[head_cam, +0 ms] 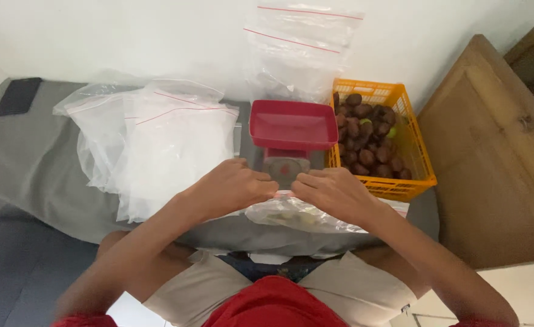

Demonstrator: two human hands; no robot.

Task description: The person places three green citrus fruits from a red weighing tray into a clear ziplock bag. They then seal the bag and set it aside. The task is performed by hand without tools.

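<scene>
Red shirt and pale shorts are seen nearest the lens, with both forearms reaching forward. Left hand [234, 184] and right hand [333, 191] are closed together on the mouth edge of a clear bag [297, 213], each grip pinched on the film where the two hands nearly meet. Bag is laid on the near edge of the grey-covered table [31, 163], just before a red scale [292, 130]; a few dim lumps are made out inside, kind not told. Bag is judged light, soft and slippery, the film thin and likely torn by a hard pull; best taken at the top strip with both hands, or cupped from beneath once filled. Orange crate [413, 181] of dark brown fruit is set just right of the scale. Empty bags [158, 145] are heaped at left, more [297, 48] propped against the white wall behind. Dark phone [17, 95] is noted at far left. Wooden furniture [497, 157] is placed at right.
</scene>
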